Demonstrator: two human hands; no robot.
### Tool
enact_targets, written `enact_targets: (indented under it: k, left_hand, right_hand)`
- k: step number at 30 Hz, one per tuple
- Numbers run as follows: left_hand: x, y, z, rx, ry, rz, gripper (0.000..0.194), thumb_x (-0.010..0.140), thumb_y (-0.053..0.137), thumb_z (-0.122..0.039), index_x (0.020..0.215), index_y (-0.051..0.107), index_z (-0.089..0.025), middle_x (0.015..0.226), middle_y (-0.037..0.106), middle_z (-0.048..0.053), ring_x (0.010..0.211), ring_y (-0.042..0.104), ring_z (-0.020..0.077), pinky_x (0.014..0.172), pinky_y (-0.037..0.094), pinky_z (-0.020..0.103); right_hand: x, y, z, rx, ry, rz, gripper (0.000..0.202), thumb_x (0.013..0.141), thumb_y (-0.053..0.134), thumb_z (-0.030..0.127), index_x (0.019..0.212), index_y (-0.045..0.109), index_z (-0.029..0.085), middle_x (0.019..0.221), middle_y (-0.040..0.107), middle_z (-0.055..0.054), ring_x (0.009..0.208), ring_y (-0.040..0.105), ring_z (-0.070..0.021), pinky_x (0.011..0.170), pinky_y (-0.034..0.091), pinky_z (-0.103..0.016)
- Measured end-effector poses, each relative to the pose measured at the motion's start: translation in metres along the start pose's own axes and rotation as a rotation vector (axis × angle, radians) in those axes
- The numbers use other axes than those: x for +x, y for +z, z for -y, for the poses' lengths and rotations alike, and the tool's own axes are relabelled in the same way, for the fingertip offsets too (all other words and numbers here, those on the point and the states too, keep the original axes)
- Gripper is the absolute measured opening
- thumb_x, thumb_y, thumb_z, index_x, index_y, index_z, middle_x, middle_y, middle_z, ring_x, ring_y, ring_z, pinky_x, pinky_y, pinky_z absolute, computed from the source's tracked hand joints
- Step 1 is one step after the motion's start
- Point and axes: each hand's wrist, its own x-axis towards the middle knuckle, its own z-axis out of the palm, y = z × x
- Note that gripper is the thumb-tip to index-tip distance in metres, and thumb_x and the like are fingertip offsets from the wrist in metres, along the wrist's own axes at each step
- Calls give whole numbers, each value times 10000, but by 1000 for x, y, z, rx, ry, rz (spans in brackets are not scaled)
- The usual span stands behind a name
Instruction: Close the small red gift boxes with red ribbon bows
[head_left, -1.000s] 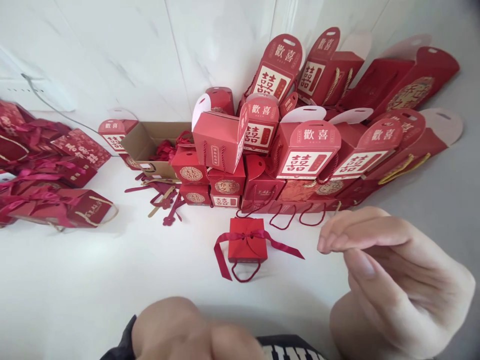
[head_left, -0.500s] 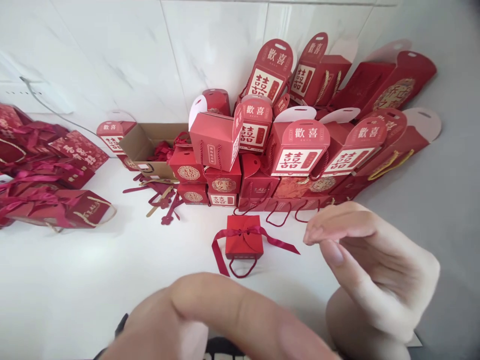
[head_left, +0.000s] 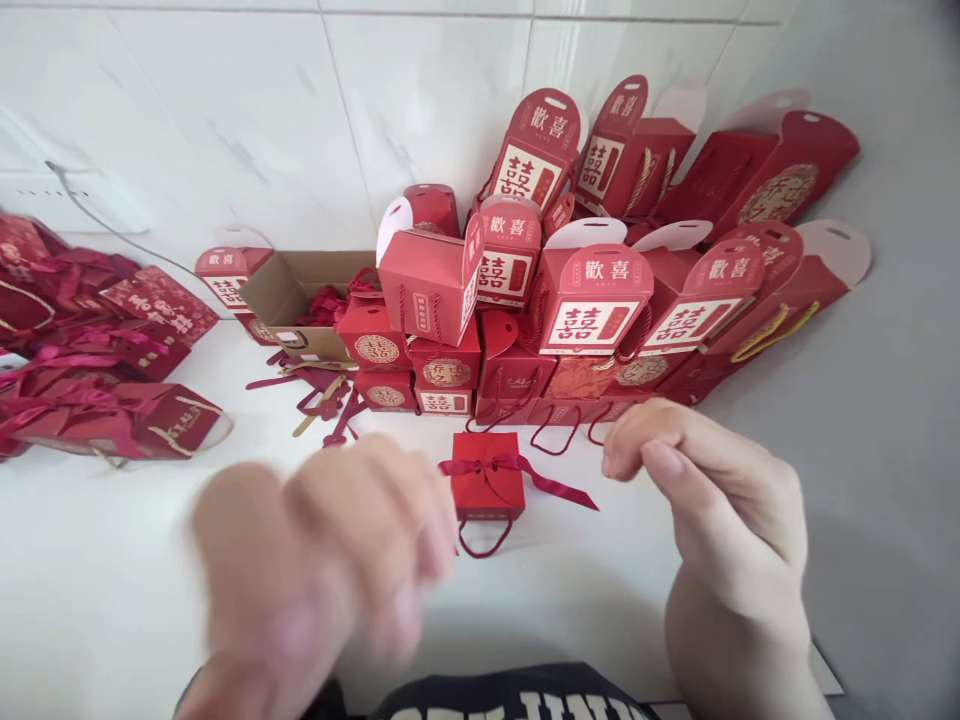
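Note:
A small red gift box [head_left: 487,485] with a folded-petal top stands on the white table. A dark red ribbon [head_left: 559,485] is threaded through its top, with one tail stretched to the right. A dark red cord handle [head_left: 486,550] hangs at its front. My left hand [head_left: 330,550] hovers at the box's left, smeared by motion, and hides the left ribbon tail. Whether it holds anything cannot be made out. To the right of the ribbon's end, my right hand [head_left: 720,500] has its fingers curled and the thumb drawn up to them, with nothing visible in them.
Stacked red boxes [head_left: 596,300] with cord handles stand behind, against the tiled wall. A cardboard carton [head_left: 300,285] holds red material, and loose ribbon strips [head_left: 322,395] lie before it. Beribboned red boxes [head_left: 127,420] are grouped at the left. A grey surface [head_left: 885,450] borders the right.
My left hand has moved away from close to the camera, up to the left side of the box. My right hand has shifted slightly left, its fingers still curled. The box has stayed put.

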Motion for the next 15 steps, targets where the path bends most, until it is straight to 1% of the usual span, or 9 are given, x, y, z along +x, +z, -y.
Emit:
enact_targets:
  k: [2,3,4,5,7,8,11,13,15]
  left_hand:
    - [33,-5,32,89,-36,52,231,900,535,-465,903,550,-235,780,597,27,747,569,170,702,471,325]
    - [44,-8,48,175,-112,63,206,902,548,-417,907,548,-210,806,589,30,754,556,160,714,455,311]
    - [50,-12,64,287,-235,57,185,913,541,-376,914,546,-192,835,582,31,779,546,153,736,439,297]
    - [53,-16,77,374,-362,42,188,924,522,-374,924,539,-187,854,576,24,799,537,147,756,427,287]
    - [48,-25,98,475,-582,50,225,941,476,-411,953,528,-192,870,577,7,823,529,145,766,410,273]
    - [43,-29,106,493,-660,76,254,940,464,-439,958,529,-194,862,579,-1,815,527,145,757,405,269]
    - [30,-39,120,405,-777,182,352,931,445,-501,877,559,-173,811,587,-8,758,525,142,723,404,261]
    - [25,-42,127,237,-825,250,428,932,429,-522,771,568,-150,732,586,2,685,531,137,679,411,260]
    - [23,-44,133,82,-862,267,458,922,458,-520,688,555,-138,638,564,3,601,524,123,623,407,252]
  right_hand:
    - [1,-1,-15,-32,87,63,254,945,480,239,710,562,192,645,539,13,599,513,-116,576,396,-259]
    - [2,1,-26,-49,136,94,210,937,500,246,745,568,194,669,553,14,620,523,-117,591,402,-251]
    - [3,3,-37,-60,184,126,131,921,528,252,814,579,197,738,589,7,683,553,-125,633,422,-250]
    - [3,7,-50,-55,225,152,63,906,550,257,901,580,201,845,622,-8,786,583,-142,704,443,-259]
    - [2,17,-76,-21,307,223,128,915,525,288,1013,554,211,1018,631,-33,950,587,-168,807,446,-286]
    - [1,23,-88,-11,352,254,150,933,491,319,1024,548,213,1050,628,-37,973,581,-172,820,439,-293]
    - [-7,41,-117,7,487,396,275,965,412,447,926,544,209,924,630,-18,854,570,-164,787,414,-295]
    - [-13,50,-128,77,552,492,368,961,385,518,827,517,202,771,594,5,731,538,-149,720,396,-282]
    - [-18,56,-133,204,588,557,431,954,373,556,743,481,195,655,536,21,638,494,-133,656,368,-268]
